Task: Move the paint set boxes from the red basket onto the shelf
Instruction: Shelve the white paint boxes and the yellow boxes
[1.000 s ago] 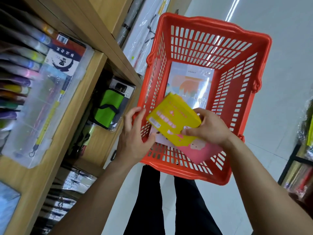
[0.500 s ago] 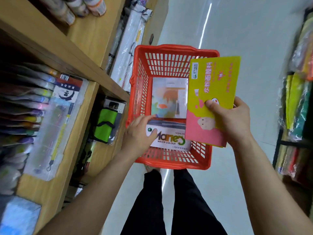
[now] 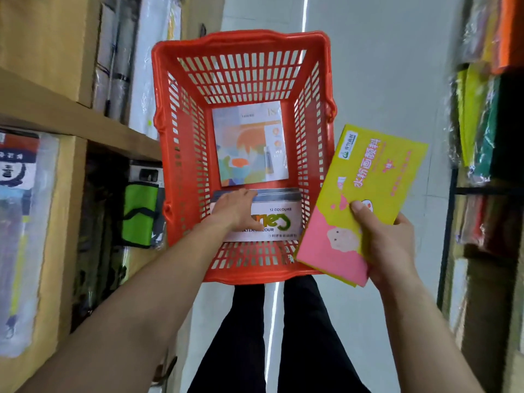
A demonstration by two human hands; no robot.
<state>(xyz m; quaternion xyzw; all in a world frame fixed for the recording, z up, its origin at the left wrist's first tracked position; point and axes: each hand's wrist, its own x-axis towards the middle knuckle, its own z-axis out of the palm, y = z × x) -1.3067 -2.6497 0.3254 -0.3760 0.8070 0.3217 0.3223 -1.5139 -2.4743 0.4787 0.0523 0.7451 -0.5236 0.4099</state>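
Wooden shelf runs down the left side, holding packaged goods and a green pouch in the lower bay. Red basket sits on the floor just beside the shelf, in front of the person's dark trouser legs. Second rack of wrapped stock at right edge. Yellow-and-pink paint set box is out of the basket, held up to its right, tilted, overlapping the basket's near right corner. Right hand clamped on its lower edge, thumb on the printed face, fingers behind. Two boxes still inside the basket: white watercolour box marked 12 colours at the near end, pastel-printed box lying flat beyond it. Left hand reaches in, palm down on the white box, fingers curled over its far edge; cannot tell if it's actually gripped yet
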